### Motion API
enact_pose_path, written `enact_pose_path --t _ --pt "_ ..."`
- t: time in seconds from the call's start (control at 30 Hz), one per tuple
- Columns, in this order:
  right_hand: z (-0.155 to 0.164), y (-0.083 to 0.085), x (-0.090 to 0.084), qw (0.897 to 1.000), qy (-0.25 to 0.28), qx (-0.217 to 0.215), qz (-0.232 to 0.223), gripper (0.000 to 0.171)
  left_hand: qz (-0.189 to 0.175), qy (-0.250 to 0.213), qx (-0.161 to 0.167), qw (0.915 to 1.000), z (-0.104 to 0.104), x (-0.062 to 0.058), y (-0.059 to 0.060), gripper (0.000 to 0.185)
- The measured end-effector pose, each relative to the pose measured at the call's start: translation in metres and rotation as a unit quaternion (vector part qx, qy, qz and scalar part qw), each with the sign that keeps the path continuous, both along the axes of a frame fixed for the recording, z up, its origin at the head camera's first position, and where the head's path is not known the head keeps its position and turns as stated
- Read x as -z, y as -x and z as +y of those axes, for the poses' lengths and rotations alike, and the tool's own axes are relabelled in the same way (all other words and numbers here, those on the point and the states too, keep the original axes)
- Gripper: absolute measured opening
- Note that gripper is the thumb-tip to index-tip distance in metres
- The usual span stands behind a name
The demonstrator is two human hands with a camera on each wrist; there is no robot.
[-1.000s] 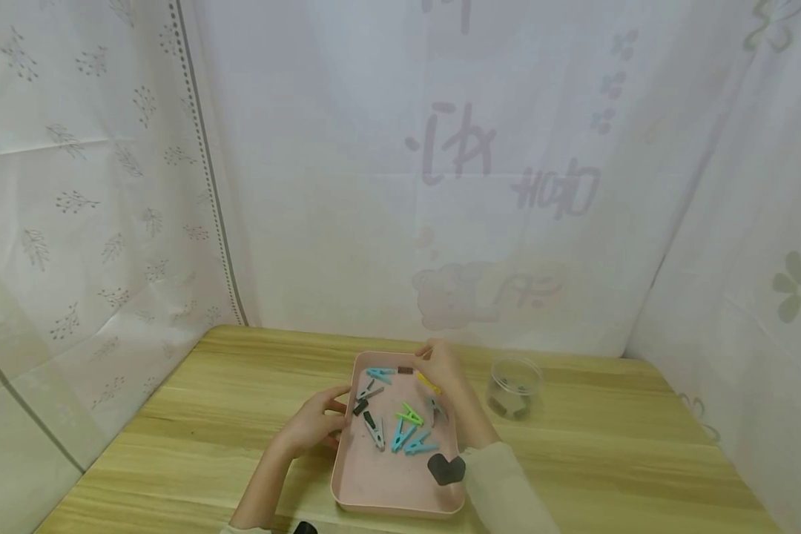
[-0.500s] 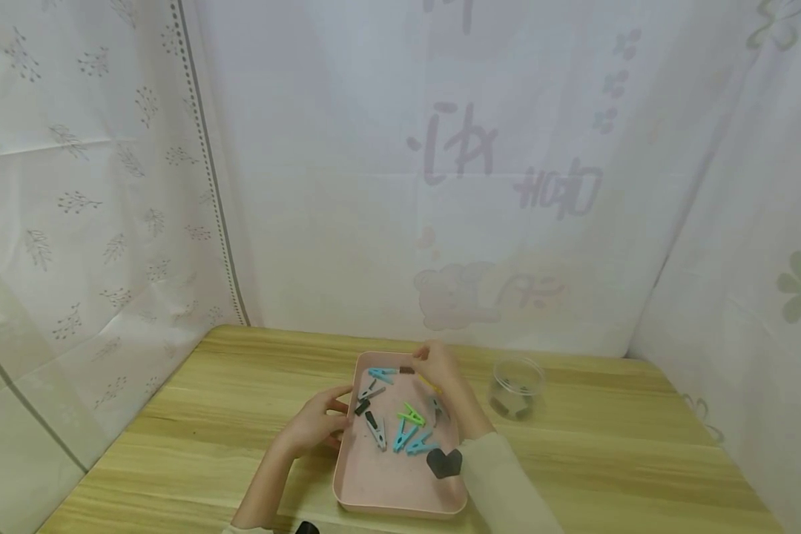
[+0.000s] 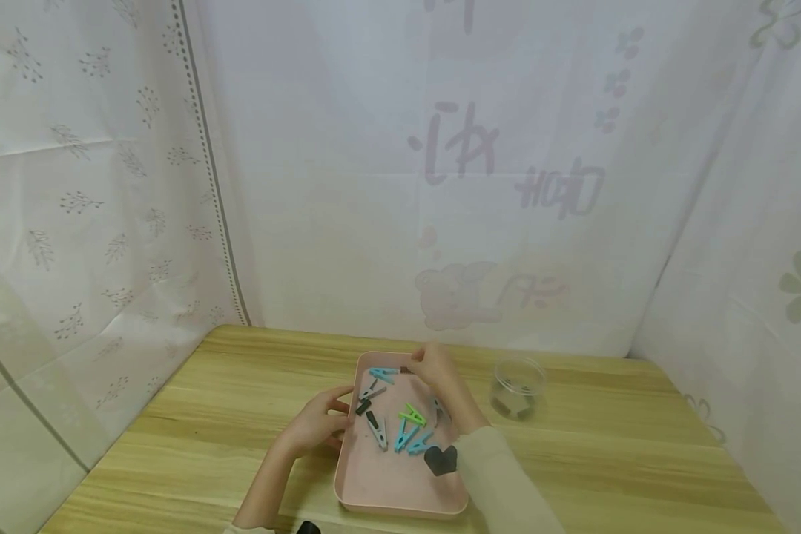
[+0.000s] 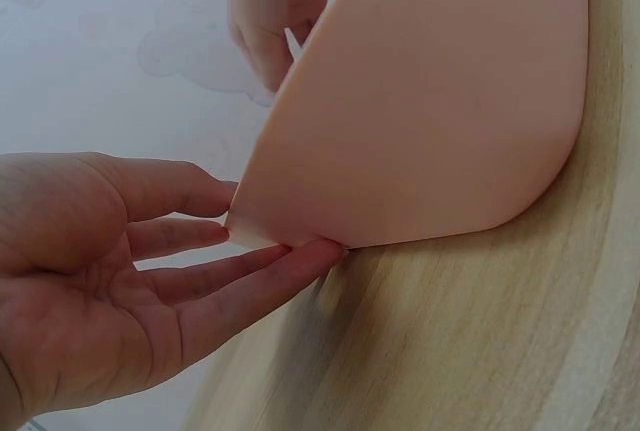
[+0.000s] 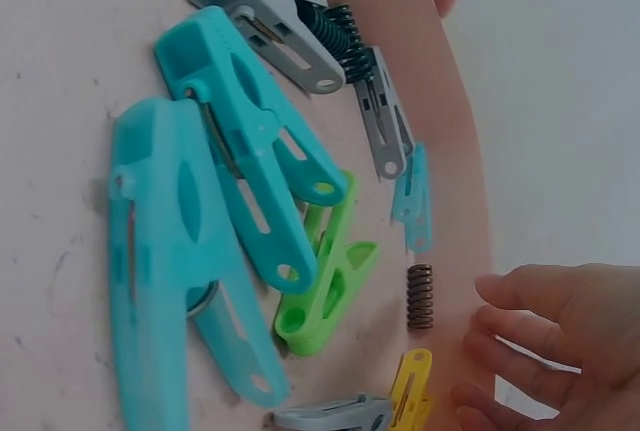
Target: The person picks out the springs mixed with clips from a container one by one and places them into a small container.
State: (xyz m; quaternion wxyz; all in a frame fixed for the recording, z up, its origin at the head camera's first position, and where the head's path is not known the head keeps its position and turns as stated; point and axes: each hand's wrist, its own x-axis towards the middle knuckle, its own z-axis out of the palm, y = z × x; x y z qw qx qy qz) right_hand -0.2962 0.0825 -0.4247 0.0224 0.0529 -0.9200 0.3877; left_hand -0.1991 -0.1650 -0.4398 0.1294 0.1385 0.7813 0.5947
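Your left hand (image 3: 314,424) rests open against the left rim of the pink tray (image 3: 387,486), straight fingers (image 4: 262,286) touching its outer wall; that grip holds nothing. Your right hand (image 3: 435,368) is at the tray's far edge, fingers (image 5: 530,296) loosely spread just beside a small loose spring (image 5: 420,296), not on it; grip open, empty.

Progress, judged: early. Most pieces still lie in the tray on the table (image 3: 587,460). The clear jar (image 3: 517,387), well right of the tray, holds a few dark bits, count unclear.

Counts in tray: three teal clothespins, one at the far edge (image 3: 380,373) and two near the middle (image 5: 250,166); one green clothespin (image 3: 411,414); about three grey ones (image 3: 377,430); one yellow piece (image 5: 410,381); one spring. The dark heart-shaped patch (image 3: 440,460) near your sleeve I cannot identify.
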Motion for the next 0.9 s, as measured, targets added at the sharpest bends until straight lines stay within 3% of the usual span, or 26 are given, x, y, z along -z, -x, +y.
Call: enact_pose_path --t 0.23,0.6,0.73,0.8,0.9 --pt "-0.003 -0.001 0.005 1.0 -0.025 0.011 -0.015 0.021 -0.002 -0.002 0.0 1.0 0.0 -0.001 -0.001 0.066" --pt "-0.01 -0.003 0.013 0.996 -0.079 0.032 0.007 0.009 -0.004 -0.004 0.001 1.0 0.001 -0.003 -0.003 0.067" --pt "-0.01 -0.005 0.019 0.995 -0.082 0.039 0.03 0.038 -0.004 -0.004 -0.001 1.0 0.001 -0.002 -0.002 0.066" --pt "-0.011 -0.005 0.022 0.995 -0.079 0.045 0.039 0.044 -0.005 -0.002 -0.002 1.0 0.001 -0.002 -0.002 0.066" --pt "-0.013 -0.005 0.026 0.995 -0.07 0.06 0.042 0.028 -0.005 -0.002 -0.004 1.0 0.001 -0.002 -0.002 0.066"
